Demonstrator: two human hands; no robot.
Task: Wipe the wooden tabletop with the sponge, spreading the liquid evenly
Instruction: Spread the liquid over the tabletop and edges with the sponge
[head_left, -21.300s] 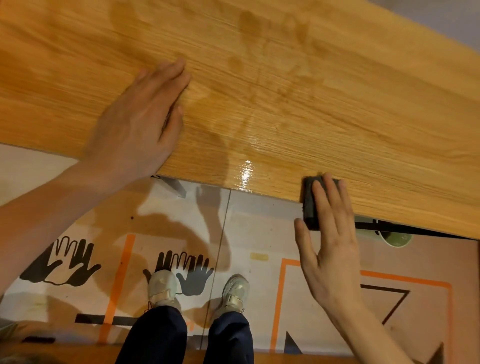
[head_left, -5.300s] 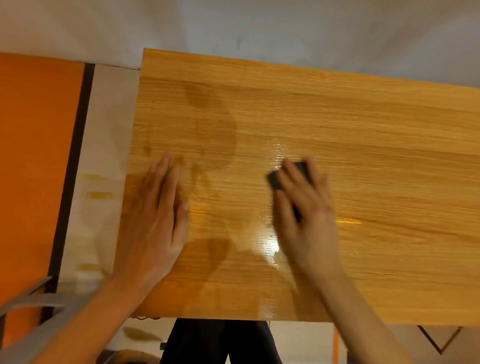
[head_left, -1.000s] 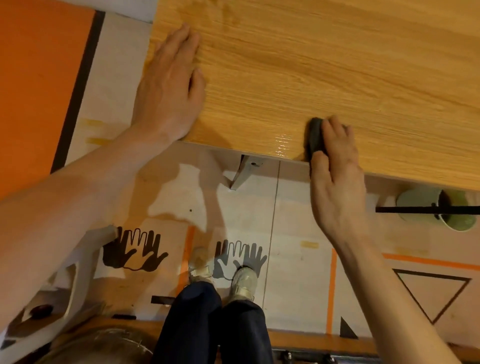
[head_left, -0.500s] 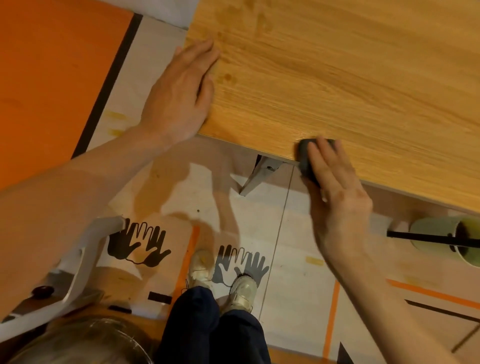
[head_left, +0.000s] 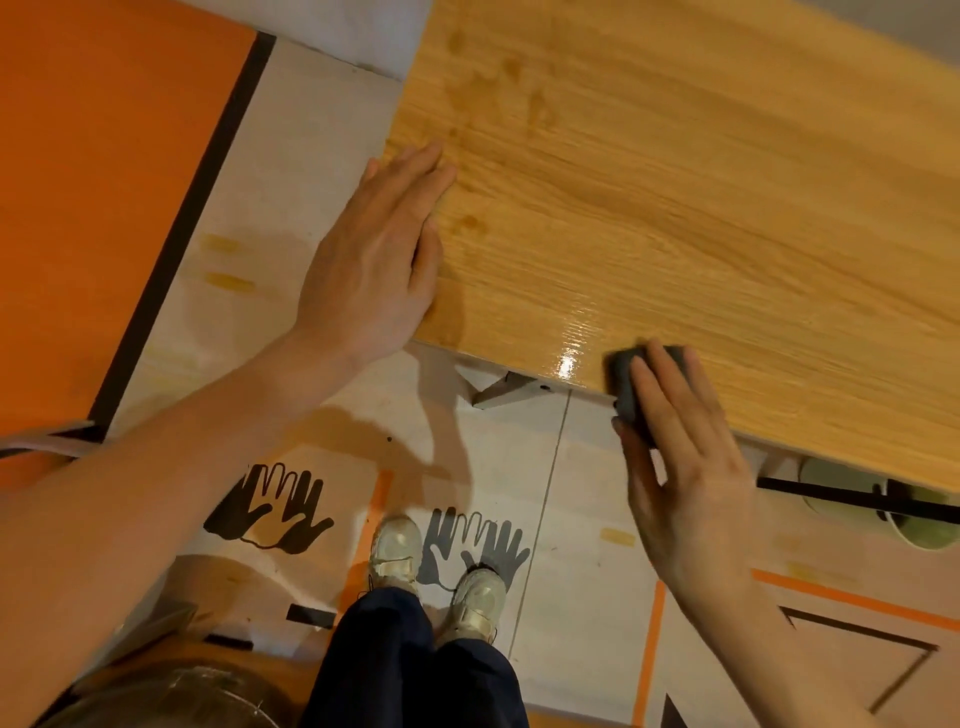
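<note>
Wooden tabletop (head_left: 701, 218) with sponge (head_left: 626, 387), wet sheen (head_left: 569, 358).

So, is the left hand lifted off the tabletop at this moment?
No, the left hand lies flat with straight fingers on the near left corner of the wooden tabletop, while the right hand holds the sponge.

Wood grain and a wet sheen

The wooden surface (head_left: 701, 208) is showing glossy wet patches near its front edge; the dark sponge (head_left: 626, 382) is looking matt and soft.

One head camera looks steeply down, close over the worktop (head_left: 675, 208) near edge and the floor (head_left: 311, 260) below
</note>
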